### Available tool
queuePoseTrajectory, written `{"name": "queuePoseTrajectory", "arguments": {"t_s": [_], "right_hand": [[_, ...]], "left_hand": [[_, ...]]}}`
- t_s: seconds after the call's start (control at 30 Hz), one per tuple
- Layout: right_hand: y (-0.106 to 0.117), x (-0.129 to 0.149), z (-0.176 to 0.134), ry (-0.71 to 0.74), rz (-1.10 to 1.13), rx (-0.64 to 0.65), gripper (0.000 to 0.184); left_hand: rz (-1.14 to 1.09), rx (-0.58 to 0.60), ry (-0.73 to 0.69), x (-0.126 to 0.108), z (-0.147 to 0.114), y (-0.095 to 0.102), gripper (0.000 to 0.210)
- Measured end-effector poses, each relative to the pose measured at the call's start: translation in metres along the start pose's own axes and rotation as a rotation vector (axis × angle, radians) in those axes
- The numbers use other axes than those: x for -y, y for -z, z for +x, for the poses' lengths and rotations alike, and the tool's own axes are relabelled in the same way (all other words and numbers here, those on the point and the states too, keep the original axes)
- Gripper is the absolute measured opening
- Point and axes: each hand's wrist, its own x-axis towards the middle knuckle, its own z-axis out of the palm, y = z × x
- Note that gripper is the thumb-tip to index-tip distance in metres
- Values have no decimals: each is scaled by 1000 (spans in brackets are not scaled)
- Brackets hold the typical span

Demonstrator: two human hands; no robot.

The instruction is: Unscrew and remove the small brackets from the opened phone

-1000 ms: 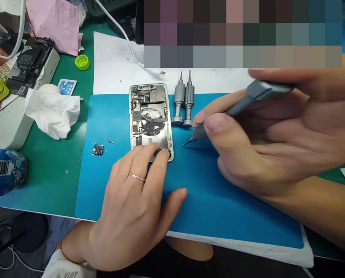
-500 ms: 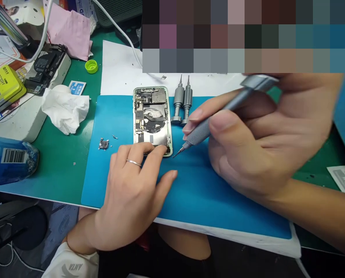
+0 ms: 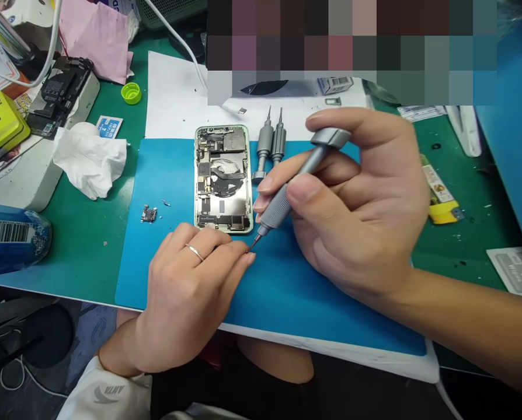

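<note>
My right hand [image 3: 361, 198] grips a grey precision screwdriver [image 3: 275, 211], its tip slanting down and left. The forefinger rests on its flat cap. At that tip the thumb and forefinger of my left hand [image 3: 191, 291] pinch together; whatever lies between them is too small to make out. Just beyond the left fingers lies an opened smartphone [image 3: 224, 175], its inner boards and metal plates exposed. Two more screwdrivers [image 3: 264, 143] lie side by side to the phone's right. A small circuit part [image 3: 149, 213] rests on the blue mat [image 3: 287, 303], with tiny bits near it.
On the left are a blue bottle [image 3: 13, 239], a crumpled tissue [image 3: 92, 163], a green cap [image 3: 131, 93] and a white box [image 3: 24, 181] bearing phone parts. A white cable [image 3: 177, 38] crosses the back. A yellow-ended packet [image 3: 442, 198] lies at right.
My left hand has drawn back off the phone's lower edge, and its thumb and forefinger have closed at the screwdriver tip. My right hand has moved left, tilting the screwdriver more upright.
</note>
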Motion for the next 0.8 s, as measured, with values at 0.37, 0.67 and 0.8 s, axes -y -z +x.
{"name": "queuePoseTrajectory", "arguments": {"t_s": [0.37,0.67,0.8], "right_hand": [[1,1,-2,14,-37,10,38],[0,-1,0,103,-103,-92,33],[0,0,-1,90,-92,-46,37]], "left_hand": [[-43,2,30,-2,0,3,7],[-18,-26,22,1,-2,2,7],[-11,-33,31,0,-2,1,7]]}}
